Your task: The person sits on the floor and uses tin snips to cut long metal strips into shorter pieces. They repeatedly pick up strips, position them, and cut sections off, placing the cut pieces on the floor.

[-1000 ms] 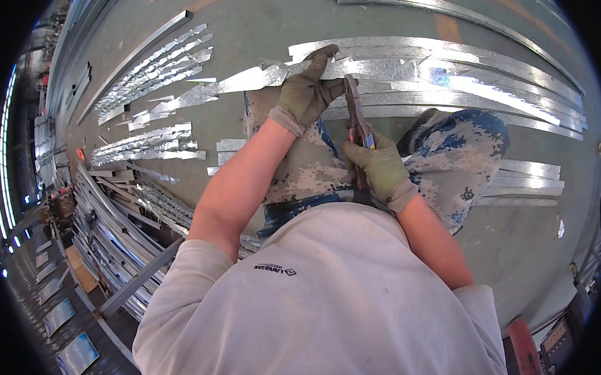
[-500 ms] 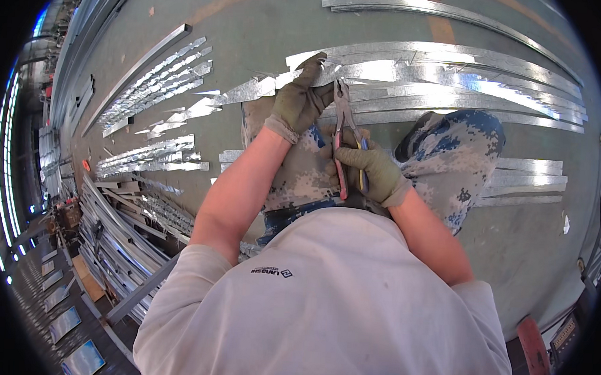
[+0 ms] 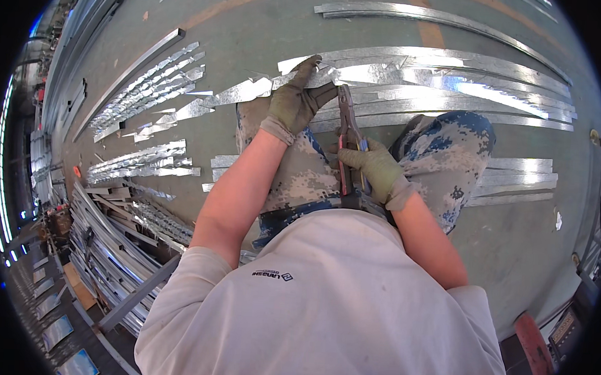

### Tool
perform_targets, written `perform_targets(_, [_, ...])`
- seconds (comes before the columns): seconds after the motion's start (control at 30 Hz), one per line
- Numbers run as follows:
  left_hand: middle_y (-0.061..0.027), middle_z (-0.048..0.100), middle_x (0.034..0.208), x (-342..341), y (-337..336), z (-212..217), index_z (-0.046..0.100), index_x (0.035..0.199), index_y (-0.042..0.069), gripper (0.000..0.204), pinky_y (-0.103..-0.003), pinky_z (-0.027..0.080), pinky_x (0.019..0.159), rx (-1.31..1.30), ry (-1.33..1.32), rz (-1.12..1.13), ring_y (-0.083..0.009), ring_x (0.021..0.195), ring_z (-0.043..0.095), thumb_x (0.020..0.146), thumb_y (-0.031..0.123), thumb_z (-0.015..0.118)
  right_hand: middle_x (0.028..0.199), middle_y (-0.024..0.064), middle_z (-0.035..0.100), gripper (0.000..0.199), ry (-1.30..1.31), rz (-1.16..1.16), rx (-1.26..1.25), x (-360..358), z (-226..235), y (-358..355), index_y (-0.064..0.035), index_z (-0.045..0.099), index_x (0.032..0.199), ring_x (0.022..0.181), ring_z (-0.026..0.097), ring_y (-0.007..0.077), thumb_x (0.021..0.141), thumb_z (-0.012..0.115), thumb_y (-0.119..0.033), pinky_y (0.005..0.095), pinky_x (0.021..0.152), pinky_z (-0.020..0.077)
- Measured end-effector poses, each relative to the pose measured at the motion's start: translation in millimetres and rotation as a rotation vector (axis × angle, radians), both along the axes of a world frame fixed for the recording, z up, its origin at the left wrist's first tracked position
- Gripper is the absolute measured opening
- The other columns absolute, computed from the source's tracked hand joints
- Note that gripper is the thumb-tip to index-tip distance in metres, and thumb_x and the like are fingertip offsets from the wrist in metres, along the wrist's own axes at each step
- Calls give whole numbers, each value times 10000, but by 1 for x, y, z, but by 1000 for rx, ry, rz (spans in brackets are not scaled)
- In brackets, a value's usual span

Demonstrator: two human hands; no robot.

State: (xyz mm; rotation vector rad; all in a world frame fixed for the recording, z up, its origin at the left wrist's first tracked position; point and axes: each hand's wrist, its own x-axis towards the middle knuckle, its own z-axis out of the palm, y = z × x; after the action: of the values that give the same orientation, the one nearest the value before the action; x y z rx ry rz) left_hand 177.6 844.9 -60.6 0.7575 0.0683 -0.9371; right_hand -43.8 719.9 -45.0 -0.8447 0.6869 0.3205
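My left hand (image 3: 292, 108), in an olive work glove, grips a shiny metal strip (image 3: 246, 91) with jagged, cut edges. Its fingers lie over and under the strip. In my right hand (image 3: 376, 169), also gloved, is a pair of pliers (image 3: 346, 114) with one red and one blue handle. The plier jaws point away from me, at the strip's near edge beside my left fingertips. Whether they bite on the metal cannot be made out. Both hands are above my camouflage-clad legs.
Long flat metal strips (image 3: 494, 62) lie in a stack beyond my knees, with others (image 3: 516, 173) at the right. Bundles of jagged strips (image 3: 150, 87) rest on the floor at left. A pile of metal profiles (image 3: 103, 246) is at lower left. One long channel (image 3: 415, 13) lies far ahead.
The pliers have turned more upright, and their jaws look closer together. My left hand keeps its hold on the strip. The whole view has shifted slightly.
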Motion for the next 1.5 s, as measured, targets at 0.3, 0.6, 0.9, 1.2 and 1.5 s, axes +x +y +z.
perform_targets(0.3, [-165, 743, 1350, -2, -3, -2, 640, 1485, 53, 330, -517, 704, 1054, 18, 27, 44, -374, 1191, 784, 1211, 214, 550, 1009, 92, 753, 341, -17, -3, -189, 8, 11, 8, -63, 667, 1303, 855, 749, 196, 1026, 833, -175, 365, 710, 625])
perform_targets(0.6, [-190, 741, 1360, -2, 0, 0, 622, 1511, 41, 339, -521, 701, 1069, 55, -13, 54, -399, 1171, 790, 1203, 162, 550, 857, 40, 676, 567, -89, -89, 119, 7, 21, 5, -64, 615, 1548, 684, 666, 166, 1011, 795, -96, 356, 609, 557])
perform_targets(0.9, [-163, 702, 1361, -5, -6, 5, 642, 1471, 49, 300, -530, 717, 1033, 151, 19, 91, -396, 1131, 788, 1199, 139, 552, 869, 50, 638, 505, 79, -6, -386, 25, -1, 27, -66, 630, 1472, 643, 613, 176, 988, 772, -100, 380, 559, 508])
perform_targets(1.2, [-164, 657, 1461, -2, -17, -19, 624, 1544, 69, 366, -527, 700, 1033, 253, -7, 94, -393, 1099, 774, 1194, 166, 577, 1414, 355, 705, 689, 362, 459, -1280, 48, 25, 33, 61, 549, 1441, 1352, 678, 520, 926, 835, -297, 525, 1148, 556])
perform_targets(1.5, [-214, 567, 1587, -1, -27, -21, 564, 1611, 47, 420, -517, 688, 1085, 285, -55, 36, -401, 1213, 746, 1205, 151, 544, 1536, 332, 640, 738, 448, 550, -1286, 54, 23, 23, 68, 426, 1585, 1406, 673, 473, 959, 738, -170, 518, 1189, 546])
